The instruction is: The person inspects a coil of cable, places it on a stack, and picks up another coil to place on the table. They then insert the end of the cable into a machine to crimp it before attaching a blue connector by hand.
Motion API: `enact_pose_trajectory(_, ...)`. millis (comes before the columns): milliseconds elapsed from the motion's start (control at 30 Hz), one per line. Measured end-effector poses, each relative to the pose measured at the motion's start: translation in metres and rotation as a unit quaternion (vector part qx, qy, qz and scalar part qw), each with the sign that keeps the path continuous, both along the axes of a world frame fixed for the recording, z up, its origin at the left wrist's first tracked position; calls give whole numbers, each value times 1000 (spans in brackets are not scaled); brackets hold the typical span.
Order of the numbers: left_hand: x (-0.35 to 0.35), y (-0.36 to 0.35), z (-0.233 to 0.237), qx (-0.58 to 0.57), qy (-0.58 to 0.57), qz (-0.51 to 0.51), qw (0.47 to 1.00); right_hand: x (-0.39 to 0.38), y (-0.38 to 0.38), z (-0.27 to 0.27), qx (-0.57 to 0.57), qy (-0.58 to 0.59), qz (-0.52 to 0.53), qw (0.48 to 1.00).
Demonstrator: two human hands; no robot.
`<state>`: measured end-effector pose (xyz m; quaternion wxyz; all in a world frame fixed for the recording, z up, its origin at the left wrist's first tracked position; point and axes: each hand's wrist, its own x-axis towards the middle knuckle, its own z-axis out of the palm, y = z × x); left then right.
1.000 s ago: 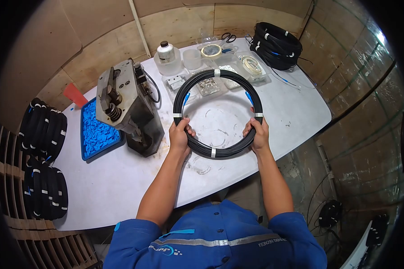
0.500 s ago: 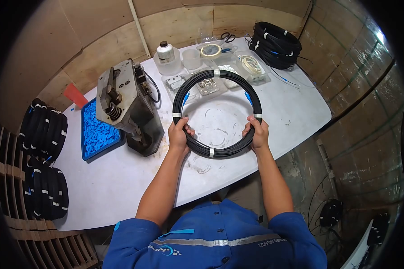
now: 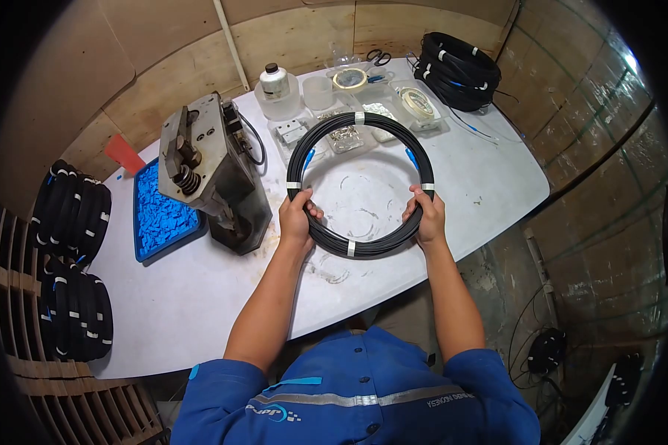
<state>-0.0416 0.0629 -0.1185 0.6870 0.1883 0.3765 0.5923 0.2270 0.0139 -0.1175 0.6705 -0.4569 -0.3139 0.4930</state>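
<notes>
A coil of black cable (image 3: 382, 247) is held up above the white table, tilted toward me. White tape bands wrap it at the top, bottom and both sides. A blue connector (image 3: 309, 159) shows inside its left part, and another blue connector (image 3: 412, 156) inside its right. My left hand (image 3: 298, 219) is closed round the coil's lower left, just below a tape band. On the lower right, my right hand (image 3: 427, 215) grips the coil in the same way. The fingers of both hands curl through to the inside of the ring.
A metal press (image 3: 215, 170) stands left of the coil, beside a tray (image 3: 169, 254) of small blue pieces. Behind are a bottle (image 3: 274, 81), clear plastic containers (image 3: 427, 126), tape rolls and scissors (image 3: 378, 58). More black coils (image 3: 459, 72) lie back right and at left (image 3: 70, 215).
The coil and both hands sit very slightly higher in the view. The grip of both hands on the coil is unchanged.
</notes>
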Motion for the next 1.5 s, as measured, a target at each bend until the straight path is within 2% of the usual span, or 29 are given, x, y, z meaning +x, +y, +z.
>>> enact_pose_trajectory(533, 3, -4, 1, 26, 55, 10, 998, 3, 3, 4, -33, 61, 13, 997)
enact_pose_trajectory(933, 2, -1, -4, 17, 60, 7, 998, 3, 0, 1, 9, 30, 8, 999)
enact_pose_trajectory(1500, 2, -1, -5, 22, 80, 6, 997, 2, -2, 2, 13, 25, 5, 1000)
